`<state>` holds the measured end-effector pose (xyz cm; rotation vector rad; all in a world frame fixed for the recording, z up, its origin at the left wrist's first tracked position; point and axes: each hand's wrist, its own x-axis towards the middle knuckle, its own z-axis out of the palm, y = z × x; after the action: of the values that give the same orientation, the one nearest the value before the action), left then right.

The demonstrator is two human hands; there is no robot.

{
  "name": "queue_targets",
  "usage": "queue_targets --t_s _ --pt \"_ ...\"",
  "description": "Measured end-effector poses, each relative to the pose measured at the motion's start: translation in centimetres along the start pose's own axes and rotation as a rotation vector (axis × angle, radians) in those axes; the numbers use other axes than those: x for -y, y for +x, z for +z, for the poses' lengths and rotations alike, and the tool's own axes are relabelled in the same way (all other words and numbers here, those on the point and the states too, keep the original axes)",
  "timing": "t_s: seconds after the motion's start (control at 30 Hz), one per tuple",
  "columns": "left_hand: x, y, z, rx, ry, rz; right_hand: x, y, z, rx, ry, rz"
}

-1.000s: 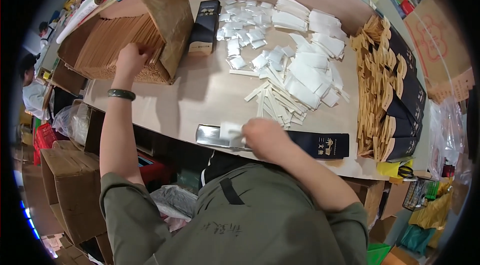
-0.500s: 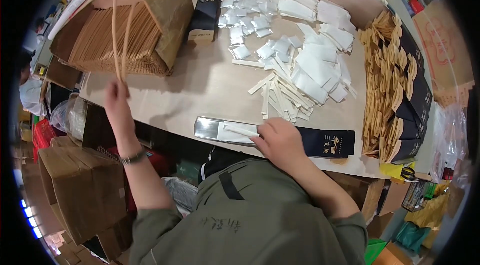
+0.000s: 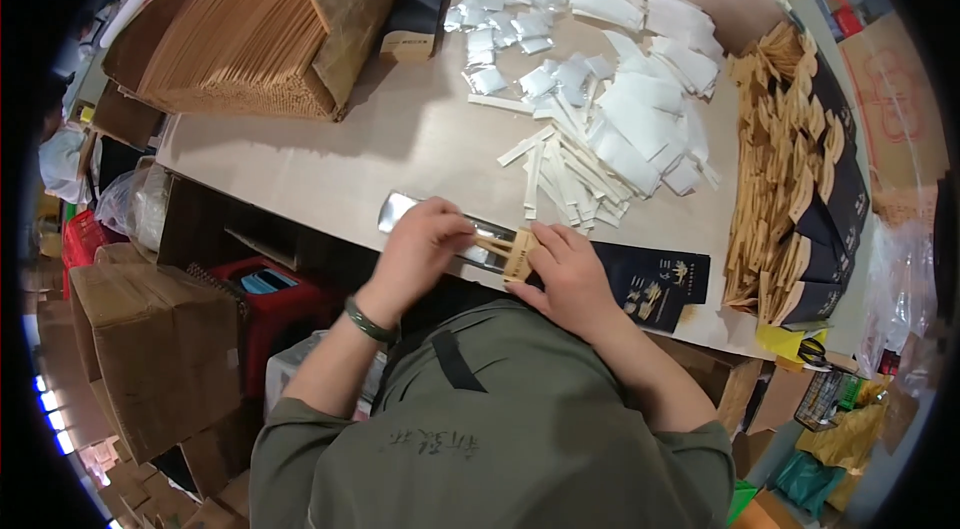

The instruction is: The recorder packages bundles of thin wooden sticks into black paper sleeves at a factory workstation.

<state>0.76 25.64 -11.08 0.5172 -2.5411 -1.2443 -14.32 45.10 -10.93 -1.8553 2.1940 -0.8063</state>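
My left hand (image 3: 425, 239) is closed in a pinch on a pair of wooden chopsticks (image 3: 490, 245). Their ends meet the tan edge of a dark blue paper sleeve (image 3: 655, 279) at the front of the table; how far they reach inside is hidden. My right hand (image 3: 565, 274) grips this sleeve near its tan mouth, fingers above and thumb toward me. Under my left hand lies a shiny metal trough (image 3: 396, 208), its middle mostly covered. Beyond my hands are thin cream strips (image 3: 570, 174) and white paper packets (image 3: 635, 129) in loose heaps.
At the back left a carton (image 3: 350, 19) holds many wooden chopsticks (image 3: 230, 44). Next to it lies a dark sleeve stack (image 3: 418, 4), then small clear packets (image 3: 505, 4). Filled sleeves (image 3: 790, 189) line the right edge. A cardboard box (image 3: 160, 349) stands below left.
My left hand has brought the chopsticks from the carton down to the sleeve. My right hand has shifted from the white packet on the trough to the sleeve's mouth; that packet no longer shows.
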Motion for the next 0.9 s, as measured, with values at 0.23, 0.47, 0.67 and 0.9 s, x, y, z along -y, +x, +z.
queue_targets --t_s 0.23,0.47,0.67,0.9 --pt "-0.4 1.0 2.2 -0.269 0.133 -0.177 0.1 -0.3 0.1 -0.023 -0.078 0.066" --pt "-4.1 0.5 3.2 0.135 -0.294 -0.087 0.0 -0.6 -0.4 -0.031 -0.021 0.065" --pt "0.8 0.4 -2.4 0.051 0.607 0.403 2.2 1.3 -2.8 -0.075 -0.022 -0.107" --pt "0.1 1.0 -2.3 -0.082 -0.059 -0.188 -5.9 6.1 -27.3 -0.464 -0.229 0.166"
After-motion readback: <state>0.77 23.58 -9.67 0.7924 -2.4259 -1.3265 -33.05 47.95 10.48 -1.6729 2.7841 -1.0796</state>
